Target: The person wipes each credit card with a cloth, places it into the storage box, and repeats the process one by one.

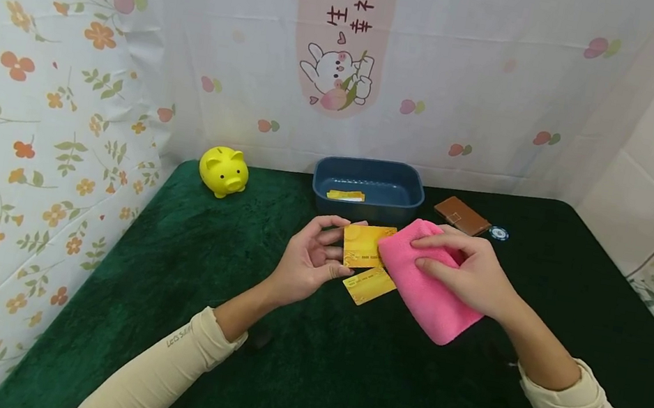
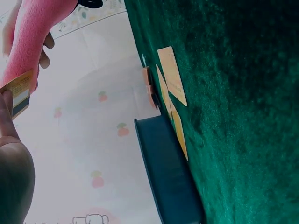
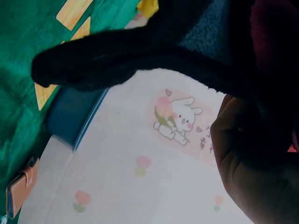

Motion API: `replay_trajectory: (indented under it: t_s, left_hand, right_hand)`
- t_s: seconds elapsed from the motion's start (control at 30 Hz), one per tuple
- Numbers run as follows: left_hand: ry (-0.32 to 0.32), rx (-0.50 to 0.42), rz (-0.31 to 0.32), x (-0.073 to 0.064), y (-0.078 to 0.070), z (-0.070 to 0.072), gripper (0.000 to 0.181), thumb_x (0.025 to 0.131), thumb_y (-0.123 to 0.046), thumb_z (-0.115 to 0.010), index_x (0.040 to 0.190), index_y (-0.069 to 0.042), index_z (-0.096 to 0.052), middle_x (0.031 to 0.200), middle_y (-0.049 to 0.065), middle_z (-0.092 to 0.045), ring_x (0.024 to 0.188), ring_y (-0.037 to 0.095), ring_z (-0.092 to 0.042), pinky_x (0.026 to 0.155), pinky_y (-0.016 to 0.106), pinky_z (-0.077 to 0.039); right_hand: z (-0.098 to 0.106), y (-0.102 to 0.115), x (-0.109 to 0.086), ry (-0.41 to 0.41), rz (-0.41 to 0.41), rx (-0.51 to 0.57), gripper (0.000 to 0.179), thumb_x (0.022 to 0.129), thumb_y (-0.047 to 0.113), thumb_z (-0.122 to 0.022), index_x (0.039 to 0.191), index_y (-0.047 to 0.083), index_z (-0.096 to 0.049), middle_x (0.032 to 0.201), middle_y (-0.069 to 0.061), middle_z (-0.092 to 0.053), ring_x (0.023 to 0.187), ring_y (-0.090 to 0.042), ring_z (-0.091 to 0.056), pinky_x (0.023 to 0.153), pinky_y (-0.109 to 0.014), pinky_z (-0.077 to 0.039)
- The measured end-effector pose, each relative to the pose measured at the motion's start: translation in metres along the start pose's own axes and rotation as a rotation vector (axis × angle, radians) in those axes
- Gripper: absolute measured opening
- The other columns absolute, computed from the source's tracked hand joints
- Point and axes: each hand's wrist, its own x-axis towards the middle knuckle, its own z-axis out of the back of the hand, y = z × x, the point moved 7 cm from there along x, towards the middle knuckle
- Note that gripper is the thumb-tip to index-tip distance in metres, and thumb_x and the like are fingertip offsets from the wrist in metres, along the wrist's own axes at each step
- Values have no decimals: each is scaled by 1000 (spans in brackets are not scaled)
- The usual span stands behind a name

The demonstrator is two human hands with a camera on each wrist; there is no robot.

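My left hand [image 1: 307, 261] pinches a gold card [image 1: 362, 246] by its left edge, held up over the table. In the left wrist view this card's back shows a dark stripe. My right hand [image 1: 475, 272] grips a folded pink cloth [image 1: 430, 297], one corner of which overlaps the card's right edge. Below the held card another gold card [image 1: 367, 286] lies on the table. The left wrist view shows several cards [image 2: 173, 77] lying there, partly overlapping. In the right wrist view the cloth [image 3: 88, 60] looks dark and hides much of the scene.
Behind my hands stands a blue bin [image 1: 366, 206] with gold cards [image 1: 346, 195] inside. To its right are a brown wallet [image 1: 461, 215] and a poker chip [image 1: 499, 234]. A yellow piggy bank [image 1: 224, 171] sits at the back left of the green-covered table [image 1: 165, 264].
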Motion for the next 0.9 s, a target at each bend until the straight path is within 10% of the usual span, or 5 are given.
replay_trajectory:
  t_s: [0.47,0.9]
  left_hand:
    - [-13,21,1,0,5,4,56,87,19,-61,135,11,-33,142,35,-44,117,35,-62,93,41,-54]
    - [-148,91,88,13,18,29,60,86,20,-63,139,9,-36,130,32,-56,102,20,-67,88,32,-57]
  right_hand:
    - [15,-14,1,-115,-38,-122,28,91,6,-70,119,7,-71,121,-13,-61,78,-20,-62,58,-28,-57]
    - [16,-14,-1,-116,-21,-129,28,91,5,-70,119,7,-71,117,-11,-62,72,-20,-63,57,-29,-57]
